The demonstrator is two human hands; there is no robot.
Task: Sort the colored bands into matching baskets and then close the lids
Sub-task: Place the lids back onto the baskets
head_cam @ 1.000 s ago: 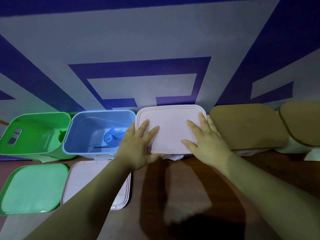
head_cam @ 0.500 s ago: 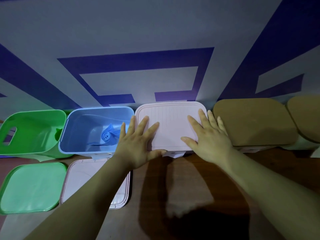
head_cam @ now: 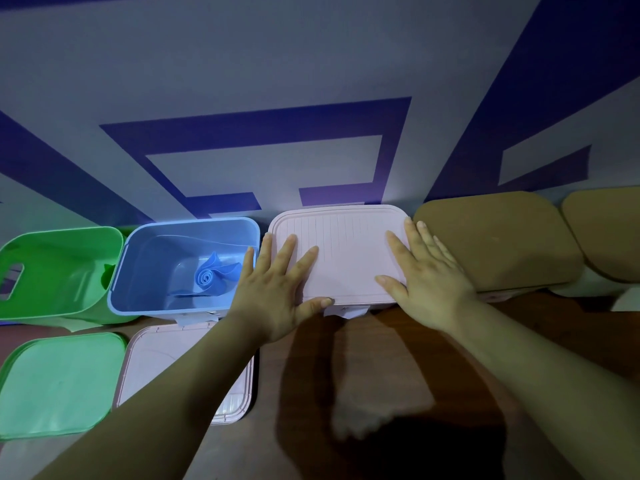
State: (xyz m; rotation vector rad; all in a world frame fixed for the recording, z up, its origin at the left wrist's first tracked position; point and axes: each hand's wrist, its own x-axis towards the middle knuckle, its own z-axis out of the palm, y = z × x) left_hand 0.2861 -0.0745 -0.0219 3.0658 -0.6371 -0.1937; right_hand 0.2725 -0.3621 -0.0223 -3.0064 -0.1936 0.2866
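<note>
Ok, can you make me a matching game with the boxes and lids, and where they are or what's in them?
Things:
1. blue basket
2. green lid
3. pink lid
4. green basket

States:
A. lying loose on the table, nearest the left edge
B. open, with a rolled blue band inside
C. pressed down under both hands
D. open, leftmost in the back row

Pairs: 1-B, 2-A, 3-C, 4-D. The left hand and right hand lie flat on the pink lid.

Pink lid (head_cam: 349,258) seated flat; blue basket (head_cam: 183,268) open, band (head_cam: 211,277) inside.
</note>
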